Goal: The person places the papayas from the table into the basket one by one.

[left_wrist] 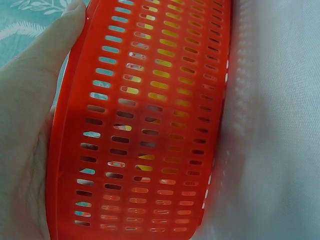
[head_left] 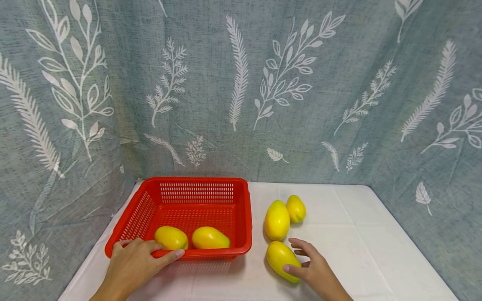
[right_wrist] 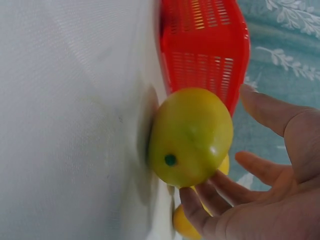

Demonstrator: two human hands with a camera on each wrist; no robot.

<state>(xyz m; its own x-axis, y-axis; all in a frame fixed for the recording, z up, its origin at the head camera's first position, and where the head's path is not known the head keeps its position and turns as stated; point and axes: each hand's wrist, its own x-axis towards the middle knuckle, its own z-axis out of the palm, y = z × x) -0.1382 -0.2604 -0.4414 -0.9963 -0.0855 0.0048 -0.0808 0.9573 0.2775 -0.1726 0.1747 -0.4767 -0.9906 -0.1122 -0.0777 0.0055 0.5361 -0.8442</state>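
Observation:
A red plastic basket [head_left: 205, 254] with slotted walls stands at the left of the table. My left hand [head_left: 136, 262] grips its front rim near the left corner, thumb along the edge. In the left wrist view the hand [left_wrist: 30, 120] lies along the rim of the basket wall [left_wrist: 115, 150]. Inside lie two yellow mangoes, one left [head_left: 171, 238] and one right [head_left: 210, 238]. My right hand [head_left: 314, 267] is at the nearest loose mango [head_left: 280, 260], fingers spread. The right wrist view shows fingertips at this mango's [right_wrist: 192, 135] side, with the thumb standing away from it.
Behind the nearest mango, a large yellow mango [head_left: 277, 220] and a smaller one [head_left: 296, 209] lie close together right of the basket. White cloth [head_left: 346, 234] covers the table. A grey-green curtain with white leaf prints [head_left: 211, 83] hangs behind and along both sides.

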